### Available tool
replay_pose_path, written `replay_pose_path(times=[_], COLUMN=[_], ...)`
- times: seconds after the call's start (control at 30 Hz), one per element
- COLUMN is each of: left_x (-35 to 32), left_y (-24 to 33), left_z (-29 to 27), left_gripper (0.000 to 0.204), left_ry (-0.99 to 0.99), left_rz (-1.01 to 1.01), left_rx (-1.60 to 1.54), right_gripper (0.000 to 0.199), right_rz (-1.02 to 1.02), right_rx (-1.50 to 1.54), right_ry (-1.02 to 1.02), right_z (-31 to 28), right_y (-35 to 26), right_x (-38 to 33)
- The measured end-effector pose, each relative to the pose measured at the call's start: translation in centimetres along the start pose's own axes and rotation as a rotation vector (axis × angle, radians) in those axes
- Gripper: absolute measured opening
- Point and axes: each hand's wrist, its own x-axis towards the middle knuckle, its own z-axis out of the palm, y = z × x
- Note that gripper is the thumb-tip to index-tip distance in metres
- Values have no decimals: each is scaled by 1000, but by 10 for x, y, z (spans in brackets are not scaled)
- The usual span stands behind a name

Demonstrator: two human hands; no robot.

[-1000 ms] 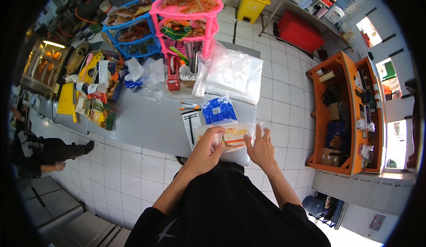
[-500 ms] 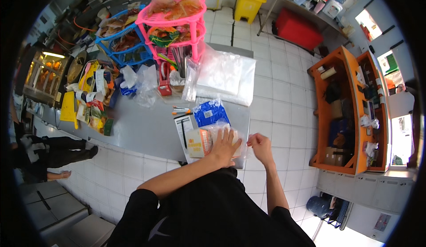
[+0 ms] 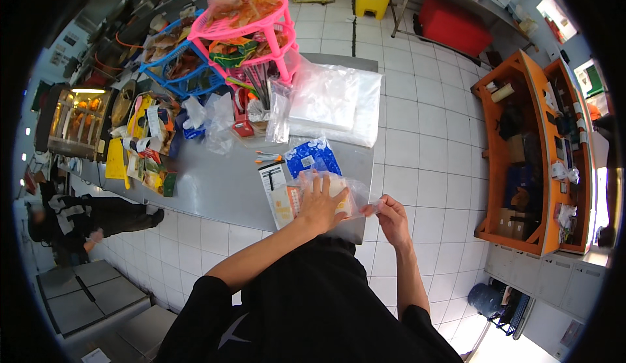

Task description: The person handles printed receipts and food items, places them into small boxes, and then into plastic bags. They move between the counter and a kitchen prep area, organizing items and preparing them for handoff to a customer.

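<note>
With fingers spread, my left hand (image 3: pixel 318 208) lies flat over a clear plastic bag (image 3: pixel 357 189) near the table's front right corner. Part of an orange-and-cream printed packet (image 3: pixel 293 199) shows beside that palm; whether it is inside the bag I cannot tell. Just past the table edge, my right hand (image 3: pixel 393 221) pinches the bag's open-looking end between thumb and fingers, drawing the film out taut. A blue packet (image 3: pixel 313 158) touches the bag's far side. To the left, a printed sheet (image 3: pixel 272 179) with a dark pen lies partly under the packet.
Large clear plastic sheets or bags (image 3: pixel 326 102) are stacked at the back right of the metal table (image 3: pixel 228 187). Pink (image 3: pixel 279 27) and blue baskets (image 3: pixel 189 76) hold packets. A red tape dispenser (image 3: pixel 243 126) stands nearby. Another person (image 3: pixel 98 223) is at left; an orange shelf (image 3: pixel 531 161) at right.
My right hand has closed on the bag's end and stretches it rightward. My left hand stays spread on the bag, shifted slightly left. The whole view has turned a little.
</note>
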Motion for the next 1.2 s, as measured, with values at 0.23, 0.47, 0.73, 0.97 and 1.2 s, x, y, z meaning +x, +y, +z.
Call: replay_pose_path(times=[0.23, 0.47, 0.73, 0.97, 1.2], left_x=[9, 0, 9, -72, -116], left_y=[6, 18, 14, -50, -150], left_z=[-17, -5, -23, -45, -112], left_gripper=[73, 78, 70, 52, 22], left_ry=[-181, 59, -117, 607, 12], left_rz=[45, -285, -143, -447, -594], left_rx=[52, 151, 0, 162, -1009], right_gripper=[10, 11, 13, 13, 13], right_rz=[178, 170, -111, 22, -176], right_rx=[24, 211, -78, 86, -84], right_ry=[6, 68, -60, -110, -130], right_z=[35, 56, 91, 90, 137], right_y=[-19, -68, -85, -97, -102], right_x=[-7, -6, 2, 1, 8])
